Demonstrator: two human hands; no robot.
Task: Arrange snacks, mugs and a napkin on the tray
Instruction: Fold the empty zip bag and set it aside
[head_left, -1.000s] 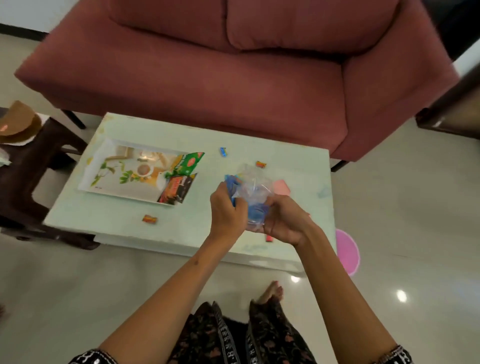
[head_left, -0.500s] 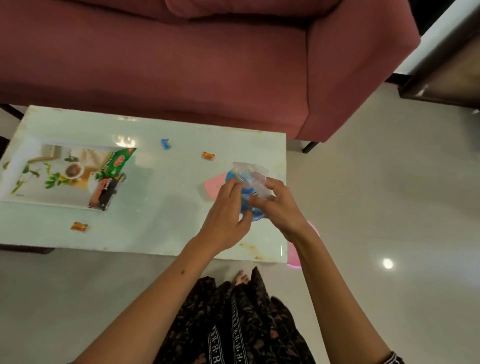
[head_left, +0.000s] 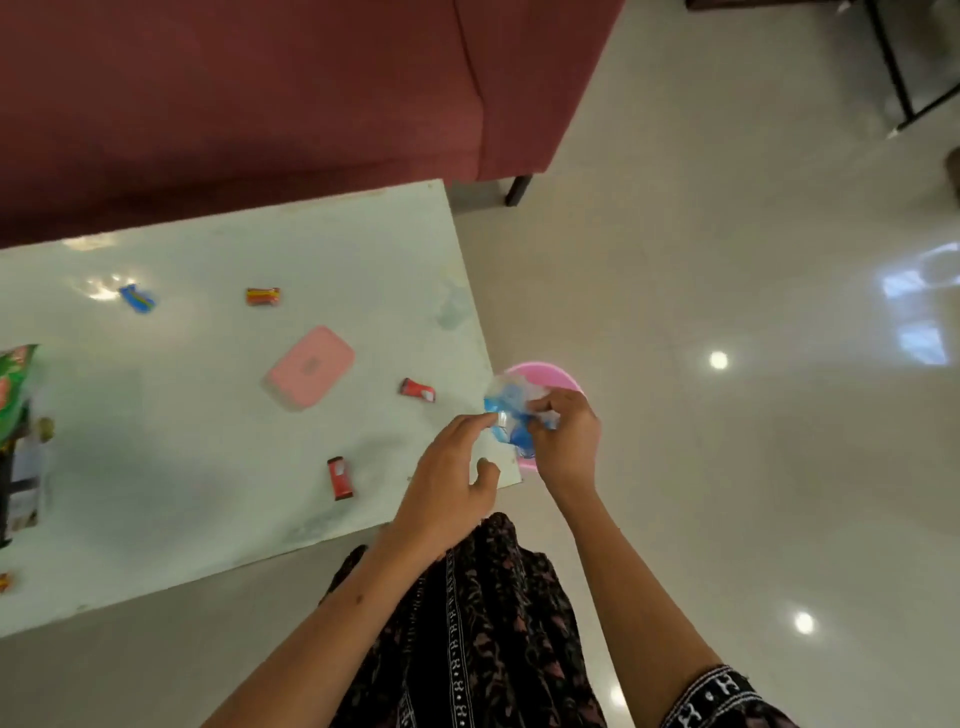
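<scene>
Blue-and-clear wrapper (head_left: 506, 415) sits crumpled in the right hand's (head_left: 563, 441) pinch above a pink bin (head_left: 558, 375) off the table's (head_left: 208, 467) corner, the left hand (head_left: 449, 483) loose-fingered and empty beside it, small candies (head_left: 340, 477) scattered beyond.

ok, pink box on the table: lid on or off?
On. The pink box lies flat on the table with its pink lid seated over a paler base. Whether it is latched, cannot tell.
</scene>
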